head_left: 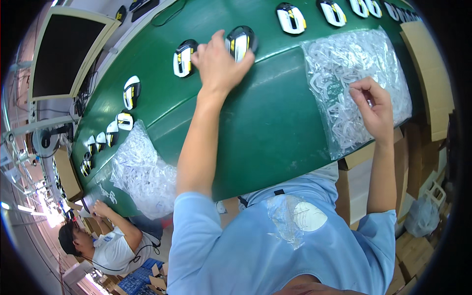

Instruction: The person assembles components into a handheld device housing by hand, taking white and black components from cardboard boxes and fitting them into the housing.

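My left hand (219, 66) reaches over the green table, its thumb and fingers around the lower part of a rounded black-and-white casing (241, 43) with yellow stripes. A matching casing (185, 58) lies just left of its fingers. The exact kind of these casings is unclear. My right hand (377, 110) is raised over a clear plastic bag (339, 93) full of small translucent loop-like pieces. Its thumb and forefinger are pinched together; whatever is between them is too small to make out.
More casings stand along the far edge (290, 18) and down the left side (132, 92). A second bag of translucent pieces (142, 172) lies at left. Beyond it a co-worker (118, 246) sits at the table. A monitor (66, 54) stands far left; cardboard (432, 81) borders the right.
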Demonstrator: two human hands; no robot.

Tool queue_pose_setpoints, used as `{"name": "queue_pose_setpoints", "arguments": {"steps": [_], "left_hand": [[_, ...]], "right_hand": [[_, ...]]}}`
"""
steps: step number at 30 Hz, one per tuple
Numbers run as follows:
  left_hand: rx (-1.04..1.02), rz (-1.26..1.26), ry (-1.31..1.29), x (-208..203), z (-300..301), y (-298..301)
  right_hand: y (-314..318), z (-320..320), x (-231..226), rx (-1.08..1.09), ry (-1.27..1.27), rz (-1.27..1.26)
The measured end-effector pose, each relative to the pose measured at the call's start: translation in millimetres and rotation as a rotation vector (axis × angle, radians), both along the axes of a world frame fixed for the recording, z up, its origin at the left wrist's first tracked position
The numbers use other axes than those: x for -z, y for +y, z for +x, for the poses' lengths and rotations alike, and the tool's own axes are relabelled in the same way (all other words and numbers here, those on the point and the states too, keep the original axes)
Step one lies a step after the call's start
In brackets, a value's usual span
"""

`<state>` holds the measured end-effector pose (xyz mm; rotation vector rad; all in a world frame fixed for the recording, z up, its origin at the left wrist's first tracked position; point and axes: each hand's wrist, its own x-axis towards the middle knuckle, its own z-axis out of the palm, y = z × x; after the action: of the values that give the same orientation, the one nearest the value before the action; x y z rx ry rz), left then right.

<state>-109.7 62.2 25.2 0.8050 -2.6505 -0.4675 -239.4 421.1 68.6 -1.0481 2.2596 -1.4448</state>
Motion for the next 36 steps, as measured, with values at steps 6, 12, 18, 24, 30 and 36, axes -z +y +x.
{"name": "queue_pose_setpoints", "arguments": {"steps": [6, 12, 18, 24, 30, 36], "left_hand": [[0.393, -0.061, 0.09, 1.4, 99.0, 81.2], [0.391, 0.049, 0.199, 16.6, 105.2, 107.2], [0.41, 0.067, 0.189, 16.5, 104.4, 107.2], [0.439, 0.011, 0.199, 18.2, 100.9, 108.2], [0.44, -0.036, 0.189, 22.0, 101.0, 107.6], [0.423, -0.062, 0.188, 24.4, 96.7, 112.6]], "right_hand": [[-60.1, 61.3, 2.5, -0.183, 0.092, -0.199], [-90.2, 83.1, 37.4, -0.119, 0.006, -0.132], [-91.3, 87.0, 43.6, -0.129, 0.092, -0.076], [-80.8, 85.8, 43.6, -0.153, 0.203, -0.04], [-73.3, 91.2, 33.4, -0.229, 0.461, 0.073], [-81.1, 79.5, 49.8, -0.149, 0.221, -0.06]]}}
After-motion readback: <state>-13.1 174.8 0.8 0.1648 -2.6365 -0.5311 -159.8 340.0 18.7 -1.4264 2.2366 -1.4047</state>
